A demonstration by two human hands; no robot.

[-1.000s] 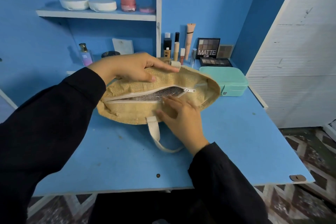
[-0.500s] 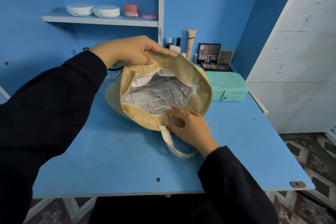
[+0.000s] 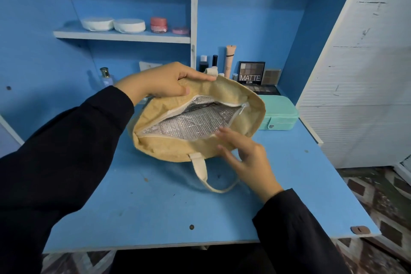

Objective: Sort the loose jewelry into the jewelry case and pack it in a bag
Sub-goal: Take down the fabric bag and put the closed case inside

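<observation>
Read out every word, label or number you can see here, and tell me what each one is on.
"MATTE": lid of the upright dark eyeshadow palette.
Small print under it: too blurred to read.
Label on the pale purple perfume bottle: too blurred to read.
On the tan woven bag and the mint-green jewelry case: no text visible.

bag (image 3: 178, 147) mouth pulled open, right hand (image 3: 251, 162) shifted rightward

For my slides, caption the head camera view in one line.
The left hand holds the bag open, the right hand open at its mouth; the teal case sits shut beside it.
</observation>
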